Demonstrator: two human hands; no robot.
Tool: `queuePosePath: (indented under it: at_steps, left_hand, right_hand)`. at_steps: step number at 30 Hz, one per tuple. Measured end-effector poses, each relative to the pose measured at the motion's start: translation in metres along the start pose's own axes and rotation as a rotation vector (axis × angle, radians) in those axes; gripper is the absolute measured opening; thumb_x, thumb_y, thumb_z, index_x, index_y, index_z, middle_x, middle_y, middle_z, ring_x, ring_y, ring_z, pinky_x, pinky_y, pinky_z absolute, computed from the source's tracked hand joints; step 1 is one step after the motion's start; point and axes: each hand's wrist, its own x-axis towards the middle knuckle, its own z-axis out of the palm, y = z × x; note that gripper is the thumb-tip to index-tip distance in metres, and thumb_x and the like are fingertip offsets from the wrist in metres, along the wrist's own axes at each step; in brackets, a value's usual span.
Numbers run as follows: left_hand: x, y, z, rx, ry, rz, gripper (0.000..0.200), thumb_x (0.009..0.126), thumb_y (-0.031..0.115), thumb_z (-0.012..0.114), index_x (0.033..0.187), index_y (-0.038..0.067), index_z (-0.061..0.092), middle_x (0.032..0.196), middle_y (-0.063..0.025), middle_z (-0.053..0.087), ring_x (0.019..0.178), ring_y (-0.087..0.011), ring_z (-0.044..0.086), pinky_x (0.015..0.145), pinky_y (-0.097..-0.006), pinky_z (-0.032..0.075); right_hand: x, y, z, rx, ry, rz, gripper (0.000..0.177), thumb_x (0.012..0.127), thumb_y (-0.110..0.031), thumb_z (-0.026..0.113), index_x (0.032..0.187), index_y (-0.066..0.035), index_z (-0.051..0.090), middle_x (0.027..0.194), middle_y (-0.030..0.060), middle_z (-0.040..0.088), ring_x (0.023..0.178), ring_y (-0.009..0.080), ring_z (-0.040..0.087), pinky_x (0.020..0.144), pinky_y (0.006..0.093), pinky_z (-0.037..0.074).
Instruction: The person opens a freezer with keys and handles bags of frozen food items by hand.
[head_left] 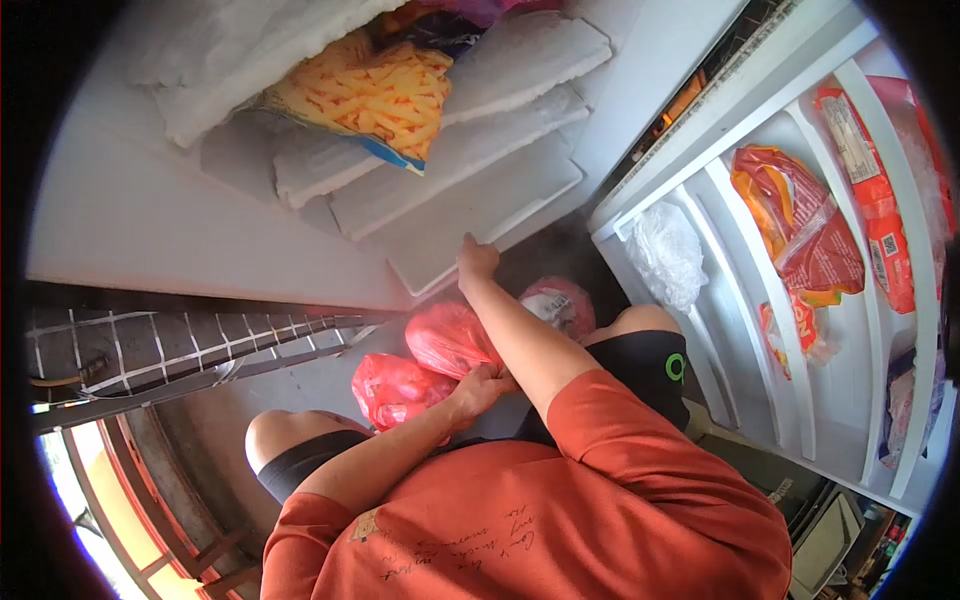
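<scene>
My left hand is closed on the gathered top of a red plastic bag resting low between my knees. Further forward, my right hand has its fingers curled over the front edge of the white bottom drawer of an upright freezer. Another red plastic bag lies left of the held one, its contents hidden. To the right, partly behind my right forearm, sits a pinkish clear bag with something pale inside.
Frosted shelves rise above the drawer, with a bag of frozen fries jutting out. At right, the open freezer door holds a white plastic bag and red food packets. A wire rack stands left.
</scene>
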Motion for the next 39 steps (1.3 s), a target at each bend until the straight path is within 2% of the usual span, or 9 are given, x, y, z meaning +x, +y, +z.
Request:
queuePosePath:
  at_steps: [7, 11, 18, 20, 24, 27, 31, 35, 39]
  left_hand:
    - [-0.015, 0.021, 0.001, 0.099, -0.028, 0.067, 0.04, 0.084, 0.007, 0.062, 0.123, -0.003, 0.059, 0.123, -0.0102, 0.062, 0.116, -0.0207, 0.054, 0.102, -0.0332, 0.039]
    - [-0.005, 0.0, -0.003, 0.137, 0.086, 0.335, 0.039, 0.088, 0.011, 0.058, 0.124, -0.001, 0.059, 0.125, -0.0105, 0.062, 0.119, -0.0213, 0.052, 0.102, -0.0343, 0.039]
    - [-0.007, 0.007, -0.002, -0.028, 0.004, 0.199, 0.038, 0.084, 0.007, 0.059, 0.121, -0.004, 0.06, 0.124, -0.0117, 0.062, 0.119, -0.0222, 0.053, 0.104, -0.0339, 0.037]
    - [-0.008, 0.003, -0.001, -0.028, -0.021, 0.17, 0.038, 0.083, 0.006, 0.06, 0.12, -0.004, 0.061, 0.123, -0.0116, 0.063, 0.119, -0.022, 0.053, 0.104, -0.0338, 0.037]
    - [0.001, 0.007, -0.003, 0.017, -0.021, 0.176, 0.033, 0.083, 0.007, 0.061, 0.114, -0.002, 0.063, 0.102, -0.0052, 0.065, 0.097, -0.0154, 0.056, 0.087, -0.0302, 0.043]
    - [0.005, 0.009, -0.018, 0.058, 0.155, 0.082, 0.02, 0.08, 0.016, 0.066, 0.093, 0.002, 0.072, 0.074, -0.0003, 0.063, 0.059, -0.007, 0.048, 0.05, -0.0252, 0.036]
    - [0.021, 0.015, -0.038, -0.21, 0.141, 0.122, 0.022, 0.081, 0.012, 0.064, 0.095, -0.004, 0.07, 0.083, -0.0081, 0.068, 0.074, -0.0152, 0.059, 0.069, -0.0291, 0.045]
    - [0.019, 0.047, -0.038, -0.359, 0.227, 0.176, 0.021, 0.078, 0.011, 0.065, 0.094, -0.004, 0.066, 0.093, -0.0092, 0.065, 0.084, -0.0172, 0.059, 0.076, -0.0291, 0.043]
    - [-0.002, 0.071, -0.023, -0.274, 0.351, 0.279, 0.019, 0.072, 0.014, 0.069, 0.077, 0.002, 0.055, 0.071, -0.0029, 0.051, 0.065, -0.0134, 0.049, 0.057, -0.0297, 0.039]
  right_hand:
    - [-0.065, -0.015, -0.035, -0.163, 0.036, 0.003, 0.051, 0.084, -0.041, 0.065, 0.085, 0.011, 0.066, 0.089, 0.0292, 0.067, 0.091, 0.0415, 0.065, 0.084, 0.0482, 0.047]
    - [-0.045, -0.012, 0.042, 0.163, 0.191, 0.268, 0.054, 0.086, -0.035, 0.06, 0.113, 0.012, 0.057, 0.111, 0.031, 0.06, 0.105, 0.0407, 0.06, 0.092, 0.0472, 0.045]
    - [-0.041, -0.02, 0.044, 0.314, 0.196, 0.048, 0.055, 0.087, -0.031, 0.058, 0.122, 0.011, 0.049, 0.12, 0.0299, 0.056, 0.113, 0.0415, 0.055, 0.098, 0.0457, 0.041]
    - [-0.037, 0.002, 0.032, 0.384, -0.081, -0.205, 0.057, 0.087, -0.032, 0.058, 0.125, 0.009, 0.047, 0.119, 0.0294, 0.057, 0.112, 0.042, 0.055, 0.097, 0.0452, 0.042]
    - [-0.026, 0.017, -0.022, 0.404, -0.426, -0.004, 0.06, 0.089, -0.035, 0.057, 0.128, 0.008, 0.044, 0.116, 0.0296, 0.059, 0.11, 0.0438, 0.055, 0.098, 0.0456, 0.042]
    - [-0.016, -0.001, -0.046, -0.523, -0.553, -0.348, 0.068, 0.088, -0.049, 0.053, 0.121, 0.01, 0.053, 0.115, 0.0336, 0.058, 0.11, 0.0444, 0.057, 0.093, 0.0465, 0.045]
    - [-0.056, -0.152, -0.118, -1.364, -0.921, -0.261, 0.055, 0.079, -0.046, 0.058, 0.099, 0.005, 0.069, 0.09, 0.0212, 0.07, 0.082, 0.0342, 0.068, 0.073, 0.0406, 0.053]
    - [-0.048, -0.121, -0.172, -1.163, -1.129, -0.339, 0.041, 0.082, -0.038, 0.051, 0.089, -0.004, 0.073, 0.086, 0.0168, 0.071, 0.08, 0.0324, 0.068, 0.074, 0.0388, 0.052]
    - [-0.092, -0.092, -0.186, -1.057, -0.802, -0.671, 0.043, 0.092, -0.041, 0.045, 0.098, -0.007, 0.07, 0.094, 0.0221, 0.068, 0.086, 0.0413, 0.065, 0.077, 0.0468, 0.05]
